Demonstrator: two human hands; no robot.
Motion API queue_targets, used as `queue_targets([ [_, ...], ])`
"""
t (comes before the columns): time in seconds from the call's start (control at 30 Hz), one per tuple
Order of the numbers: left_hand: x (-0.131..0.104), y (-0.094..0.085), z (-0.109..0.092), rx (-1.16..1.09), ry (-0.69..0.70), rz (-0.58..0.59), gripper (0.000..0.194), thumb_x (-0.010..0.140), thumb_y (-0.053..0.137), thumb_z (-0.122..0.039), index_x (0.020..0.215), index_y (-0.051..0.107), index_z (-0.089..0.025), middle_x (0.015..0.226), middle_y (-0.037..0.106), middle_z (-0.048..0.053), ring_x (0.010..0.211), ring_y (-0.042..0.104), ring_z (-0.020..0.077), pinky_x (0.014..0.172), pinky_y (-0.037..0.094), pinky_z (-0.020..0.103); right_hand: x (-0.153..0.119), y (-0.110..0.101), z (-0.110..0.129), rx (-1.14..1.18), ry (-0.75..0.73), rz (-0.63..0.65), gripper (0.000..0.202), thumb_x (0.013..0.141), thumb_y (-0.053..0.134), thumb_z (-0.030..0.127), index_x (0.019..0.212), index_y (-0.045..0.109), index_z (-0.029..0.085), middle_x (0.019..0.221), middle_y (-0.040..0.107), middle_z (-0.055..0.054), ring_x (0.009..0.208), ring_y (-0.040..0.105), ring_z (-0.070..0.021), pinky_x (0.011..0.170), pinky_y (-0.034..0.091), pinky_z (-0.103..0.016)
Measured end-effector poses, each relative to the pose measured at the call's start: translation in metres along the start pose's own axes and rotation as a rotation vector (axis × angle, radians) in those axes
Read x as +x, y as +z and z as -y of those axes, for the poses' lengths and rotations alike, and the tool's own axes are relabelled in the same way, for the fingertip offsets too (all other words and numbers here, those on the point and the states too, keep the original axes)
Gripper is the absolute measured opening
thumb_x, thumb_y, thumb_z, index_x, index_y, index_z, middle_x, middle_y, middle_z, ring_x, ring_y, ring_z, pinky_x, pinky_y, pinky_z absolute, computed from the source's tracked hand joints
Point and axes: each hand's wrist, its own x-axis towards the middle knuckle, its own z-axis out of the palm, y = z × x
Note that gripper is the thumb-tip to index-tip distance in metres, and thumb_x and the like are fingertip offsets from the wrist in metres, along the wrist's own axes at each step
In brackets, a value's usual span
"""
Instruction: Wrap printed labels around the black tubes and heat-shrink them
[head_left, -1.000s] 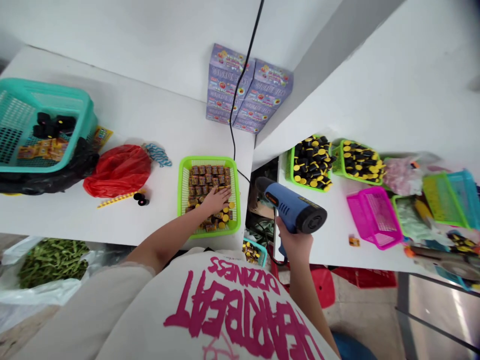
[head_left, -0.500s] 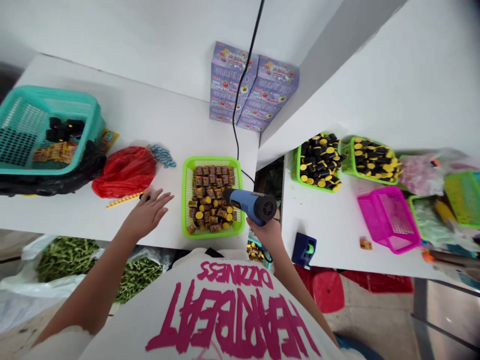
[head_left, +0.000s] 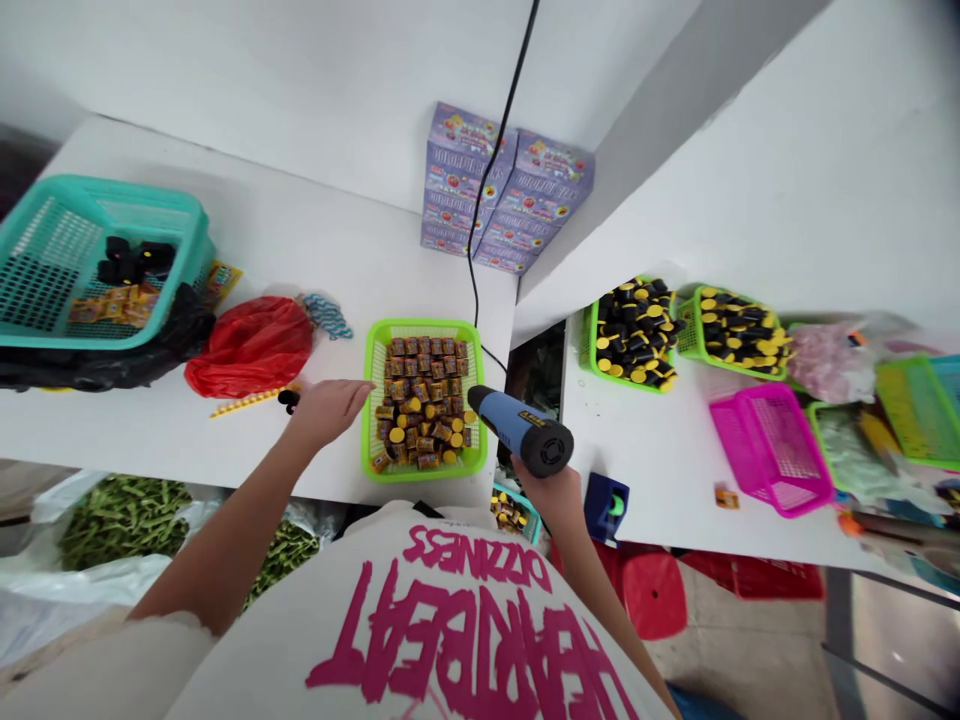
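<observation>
A blue heat gun (head_left: pixel 514 425) with a black nozzle and back end is gripped in my right hand (head_left: pixel 551 492), its nozzle over the right rim of a green basket (head_left: pixel 367 400). Inside the basket lie several small brown-wrapped jars (head_left: pixel 424 365), some with yellow lids showing. My left hand (head_left: pixel 334 410) is at the basket's left rim, fingers extended toward it and nothing seen in them. Small black items (head_left: pixel 289 398) lie just left of that hand, by a yellow strip (head_left: pixel 247 402).
Purple boxes (head_left: pixel 469 180) stand at the back behind a hanging black cable (head_left: pixel 496 150). A teal basket (head_left: pixel 184 215) and red bag (head_left: pixel 251 350) are left. On the right table are green baskets (head_left: pixel 589 345), a magenta basket (head_left: pixel 772 445) and a tape dispenser (head_left: pixel 604 508).
My left hand has moved right to the basket's rim. The heat gun in my right hand has shifted right and slightly toward me, away from the jars.
</observation>
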Motion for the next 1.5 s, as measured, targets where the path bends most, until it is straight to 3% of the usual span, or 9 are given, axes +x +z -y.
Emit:
queue_targets([
  [0.23,0.083,0.073,-0.03,0.003,-0.071,0.044,0.056,0.096,0.032,-0.035,0.142,0.045,-0.005,0.149,0.041,0.021,0.139,0.037,0.0339,0.107,0.037,0.049,-0.004,-0.011,-0.004,0.0,0.13,-0.123,0.046,0.074,0.064,0.052,0.095,0.075,0.012,0.088,0.076,-0.017,0.103,0.068,-0.0388,0.072,0.056,-0.037],
  [0.37,0.071,0.092,-0.053,-0.011,-0.113,0.046,0.053,0.098,0.031,-0.041,0.133,0.055,-0.009,0.141,0.051,0.021,0.137,0.037,0.0355,0.103,0.037,0.051,0.004,-0.015,0.001,0.004,0.181,-0.203,0.055,0.076,0.06,0.056,0.102,0.073,0.009,0.092,0.075,-0.019,0.104,0.068,-0.0393,0.074,0.056,-0.038],
  [0.53,-0.005,0.079,-0.072,-0.057,-0.137,0.076,0.048,0.101,0.025,-0.043,0.094,0.068,-0.022,0.094,0.073,0.01,0.102,0.06,0.0284,0.096,0.032,0.059,0.023,-0.014,0.02,0.066,0.092,-0.167,0.058,0.073,0.065,0.055,0.107,0.071,0.008,0.099,0.075,-0.018,0.103,0.068,-0.0382,0.076,0.055,-0.038],
  [0.7,-0.06,0.055,-0.068,-0.122,-0.163,0.058,0.042,0.103,0.024,-0.038,0.111,0.064,-0.027,0.112,0.071,0.004,0.115,0.056,0.0234,0.097,0.028,0.053,0.046,0.018,0.066,0.106,-0.107,0.033,0.042,0.074,0.065,0.049,0.092,0.075,0.012,0.086,0.077,-0.012,0.091,0.071,-0.0327,0.071,0.053,-0.032],
  [0.9,-0.072,0.033,-0.04,-0.169,-0.288,-0.039,0.048,0.103,0.018,-0.039,0.119,0.062,-0.029,0.117,0.07,0.006,0.12,0.053,0.0239,0.098,0.025,0.053,0.064,0.06,0.11,0.112,-0.195,0.138,0.036,0.076,0.066,0.047,0.088,0.076,0.015,0.077,0.076,-0.008,0.08,0.072,-0.0276,0.066,0.05,-0.028],
  [1.07,-0.07,0.015,-0.016,-0.224,-0.408,-0.181,0.048,0.102,0.019,-0.042,0.118,0.062,-0.028,0.123,0.067,0.006,0.124,0.051,0.0266,0.097,0.025,0.054,0.067,0.056,0.102,0.095,-0.191,0.134,0.037,0.076,0.065,0.047,0.088,0.076,0.013,0.079,0.076,-0.01,0.084,0.072,-0.0299,0.068,0.051,-0.03],
  [1.3,-0.014,0.011,-0.007,-0.15,-0.342,-0.166,0.048,0.101,0.02,-0.038,0.123,0.06,-0.021,0.119,0.068,0.01,0.115,0.058,0.0272,0.098,0.037,0.05,0.05,0.018,0.048,0.113,-0.06,0.056,0.038,0.068,0.068,0.051,0.077,0.076,0.014,0.073,0.075,-0.011,0.084,0.072,-0.0341,0.065,0.052,-0.033],
  [1.43,0.059,0.049,-0.035,-0.145,-0.133,-0.063,0.044,0.098,0.028,-0.031,0.127,0.06,-0.018,0.126,0.064,0.009,0.114,0.059,0.0205,0.1,0.043,0.034,0.037,-0.006,0.016,0.145,0.097,-0.07,0.049,0.066,0.067,0.059,0.078,0.075,0.012,0.069,0.074,-0.012,0.081,0.072,-0.0355,0.059,0.051,-0.034],
  [1.5,0.088,0.074,-0.057,-0.124,-0.093,-0.038,0.048,0.097,0.03,-0.031,0.134,0.055,-0.014,0.14,0.054,0.014,0.128,0.049,0.025,0.106,0.039,0.039,0.034,-0.017,0.003,0.162,0.175,-0.125,0.054,0.066,0.066,0.063,0.074,0.074,0.011,0.065,0.073,-0.014,0.075,0.071,-0.0352,0.054,0.05,-0.034],
])
